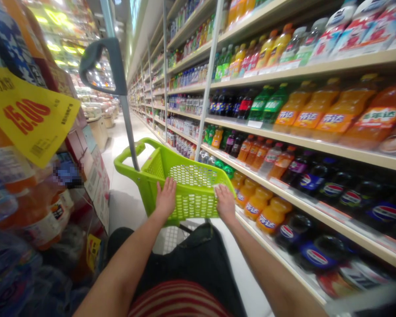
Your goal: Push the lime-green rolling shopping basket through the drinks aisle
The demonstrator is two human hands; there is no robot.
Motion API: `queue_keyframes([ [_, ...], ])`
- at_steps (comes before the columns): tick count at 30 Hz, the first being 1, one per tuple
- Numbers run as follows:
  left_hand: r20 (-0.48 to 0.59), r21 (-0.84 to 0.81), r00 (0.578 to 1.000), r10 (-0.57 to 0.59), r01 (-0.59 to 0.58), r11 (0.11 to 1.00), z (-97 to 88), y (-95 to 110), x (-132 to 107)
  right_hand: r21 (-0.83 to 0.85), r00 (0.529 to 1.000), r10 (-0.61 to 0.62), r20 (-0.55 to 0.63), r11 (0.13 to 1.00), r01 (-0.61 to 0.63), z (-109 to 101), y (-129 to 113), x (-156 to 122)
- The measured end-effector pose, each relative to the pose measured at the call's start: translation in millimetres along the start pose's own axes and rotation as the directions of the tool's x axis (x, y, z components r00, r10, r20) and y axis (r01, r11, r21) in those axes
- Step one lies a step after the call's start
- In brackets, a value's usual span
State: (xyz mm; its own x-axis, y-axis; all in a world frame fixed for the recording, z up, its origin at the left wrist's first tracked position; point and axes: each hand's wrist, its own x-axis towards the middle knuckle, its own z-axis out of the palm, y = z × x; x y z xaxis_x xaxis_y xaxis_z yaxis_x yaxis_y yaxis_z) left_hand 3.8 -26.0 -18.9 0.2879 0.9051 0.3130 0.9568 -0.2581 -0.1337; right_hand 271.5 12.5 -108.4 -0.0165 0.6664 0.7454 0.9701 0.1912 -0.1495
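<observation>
A lime-green shopping basket (198, 196) with perforated sides stands in front of my knees, with a grey pull handle (128, 119) rising from its left end. My left hand (166, 197) lies flat on the near side, its fingers stretched up to the upper edge. At the right end, my right hand (225, 204) has its fingers bent over the rim by the corner. The part of the basket's inside that shows holds nothing I can make out; its floor is hidden by the near wall.
Shelves (317, 136) of bottled drinks run along the right, with orange soda bottles (273, 215) low beside the basket. Stacked goods with a yellow price sign (33, 114) crowd the left. A pale aisle floor (125, 145) stretches away between them.
</observation>
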Motion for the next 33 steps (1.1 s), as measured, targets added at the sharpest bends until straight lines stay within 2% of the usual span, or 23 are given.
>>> queue_keyframes([
  [3,-0.02,-0.005,1.0,-0.01,0.01,1.0,3.8,0,1,0.005,0.995,0.095,-0.04,0.995,-0.095,1,28,-4],
  [5,-0.019,-0.008,1.0,-0.021,0.021,1.0,6.0,1,1,0.031,0.992,0.111,-0.056,0.994,-0.109,4,28,-3],
  [7,-0.008,-0.011,0.999,-0.031,0.031,0.999,6.8,2,1,0.079,0.995,0.068,-0.067,0.995,-0.063,9,13,1],
  [10,0.014,-0.012,0.999,-0.042,0.042,0.999,4.3,0,2,0.171,0.997,-0.053,-0.059,0.983,0.063,16,-24,7],
  [12,0.03,-0.009,0.999,-0.031,0.031,0.999,0.0,-6,2,0.213,0.993,-0.108,-0.039,0.97,0.114,20,-44,11],
  [14,0.037,0.002,0.998,-0.046,0.046,0.999,-6.0,-17,2,0.225,0.991,-0.131,-0.024,0.965,0.133,21,-51,13],
  [17,0.017,0.029,0.992,-0.124,0.123,0.992,-15.8,-37,-2,0.197,0.992,-0.126,-0.015,0.972,0.126,22,-39,13],
  [19,0.005,0.043,0.993,-0.12,0.12,0.992,-20.6,-48,-5,0.167,0.996,-0.086,-0.038,0.982,0.091,23,-24,14],
  [22,0.014,0.041,0.994,-0.11,0.109,0.993,-22.5,-49,-8,0.159,0.997,-0.039,-0.07,0.986,0.05,27,-15,16],
  [24,0.017,0.035,0.989,-0.147,0.147,0.989,-20.7,-43,-8,0.181,0.996,-0.046,-0.08,0.982,0.06,31,-25,19],
  [28,-0.002,0.045,0.989,-0.147,0.147,0.988,-15.5,-30,-8,0.263,0.987,-0.138,-0.088,0.952,0.156,39,-73,24],
  [31,0.006,0.057,0.993,-0.117,0.117,0.992,-16.8,-33,-10,0.288,0.982,-0.157,-0.101,0.94,0.18,41,-100,26],
  [33,0.013,0.065,0.996,-0.087,0.086,0.994,-21.6,-42,-12,0.285,0.98,-0.17,-0.103,0.939,0.193,42,-104,28],
])
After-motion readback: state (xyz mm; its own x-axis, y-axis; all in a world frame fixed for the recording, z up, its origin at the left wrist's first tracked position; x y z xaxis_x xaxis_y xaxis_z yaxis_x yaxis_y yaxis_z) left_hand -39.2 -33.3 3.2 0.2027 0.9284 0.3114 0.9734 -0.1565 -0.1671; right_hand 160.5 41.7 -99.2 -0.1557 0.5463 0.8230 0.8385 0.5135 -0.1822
